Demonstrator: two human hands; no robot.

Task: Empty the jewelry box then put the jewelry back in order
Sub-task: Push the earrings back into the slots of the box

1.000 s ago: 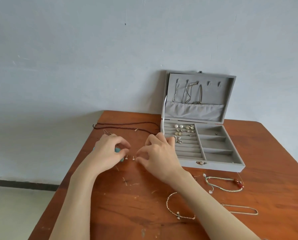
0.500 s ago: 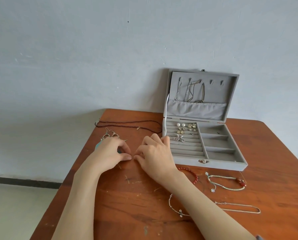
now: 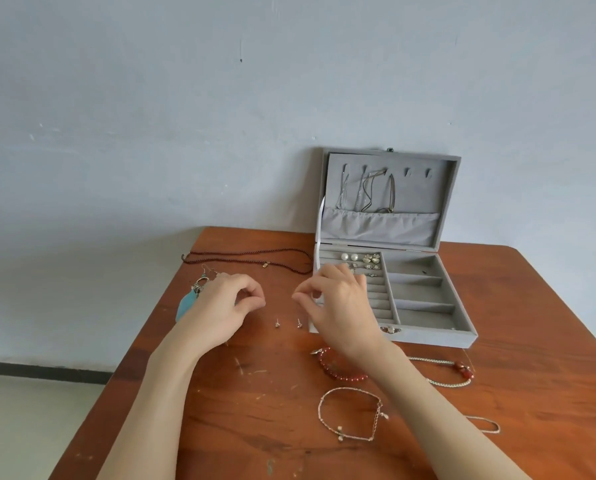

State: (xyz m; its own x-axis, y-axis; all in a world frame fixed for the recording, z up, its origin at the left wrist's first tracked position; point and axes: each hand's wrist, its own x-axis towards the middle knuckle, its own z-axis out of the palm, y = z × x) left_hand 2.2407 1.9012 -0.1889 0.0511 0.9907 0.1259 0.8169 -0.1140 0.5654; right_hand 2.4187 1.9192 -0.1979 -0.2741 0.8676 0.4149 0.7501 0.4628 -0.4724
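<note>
We work at a reddish-brown wooden bench (image 3: 255, 427) set against a pale wall. On its far right side stands the grey velvet-lined jewelry box (image 3: 424, 299), its lid upright with thin chains hanging inside and pearl and metal studs sitting in the ring rolls at the back left.

Our right hand (image 3: 338, 303) hovers above the bench just in front of the box's left front corner, thumb and forefinger slightly apart and curled, pinching nothing that we can see. Our left hand (image 3: 227, 306) hangs well to the left of it, fingertips drawn close to the thumb, likewise empty as far as we can tell.

Loose pieces lie around us: a dark beaded necklace (image 3: 248, 259) at the far edge, a turquoise feather-shaped drop earring (image 3: 187, 306) under our left wrist, and a red bead bracelet (image 3: 341, 370) under our right forearm.

Between the two hands, a little nearer us than the fingertips, rest two tiny silver stud earrings (image 3: 287, 323), side by side and apart, posts pointing up. The left stud lies nearer our left hand, the right stud almost beneath our right thumb, so we judge each hand suits its own stud.
</note>
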